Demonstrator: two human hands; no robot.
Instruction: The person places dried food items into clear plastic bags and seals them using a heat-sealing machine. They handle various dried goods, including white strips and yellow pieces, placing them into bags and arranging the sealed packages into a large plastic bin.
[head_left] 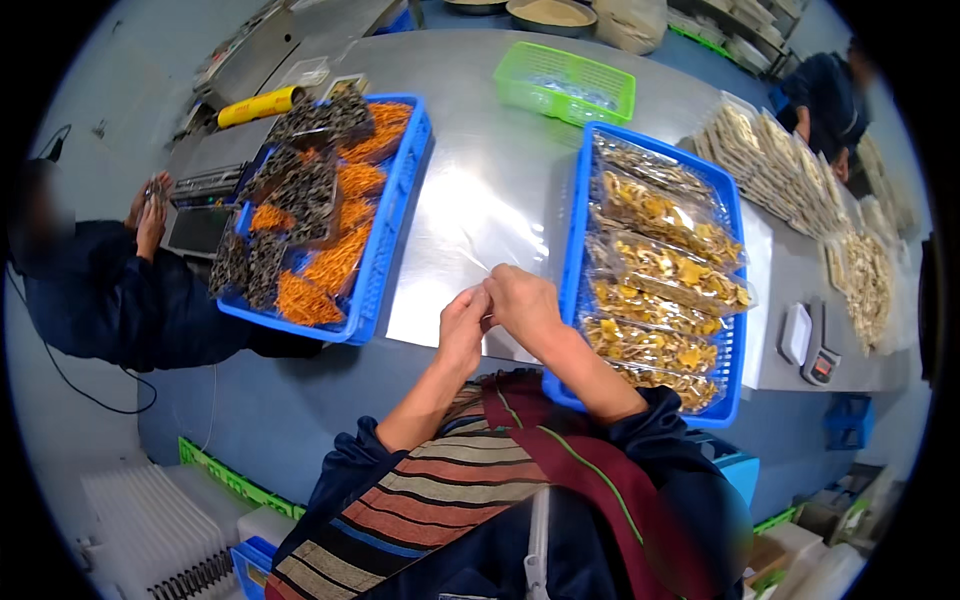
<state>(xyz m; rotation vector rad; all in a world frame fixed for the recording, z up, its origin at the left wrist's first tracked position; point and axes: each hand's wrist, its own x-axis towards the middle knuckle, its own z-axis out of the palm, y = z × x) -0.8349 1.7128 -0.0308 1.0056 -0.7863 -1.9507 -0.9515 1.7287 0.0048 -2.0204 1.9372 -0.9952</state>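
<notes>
My left hand [465, 322] and my right hand [522, 302] meet over the near edge of the steel table [450, 190], fingers closed and fingertips together. A thin, whitish see-through strip [472, 252] shows just beyond the fingertips; what exactly is pinched there is hidden. Close by my right forearm stands a blue plastic basket [572, 250] with a row of clear packs of yellow-brown dried mushrooms [680, 275]. Left of my hands, another blue basket [385, 235] holds clear packs of dark dried pieces [300, 190] and orange dried strands [340, 260].
A green basket [565, 60] with clear plastic inside stands at the far side. Stacked pale packs [775, 165] and a small scale [822, 345] lie on the right. One person [120, 290] works at a machine [205, 205] on the left; another [825, 100] stands far right.
</notes>
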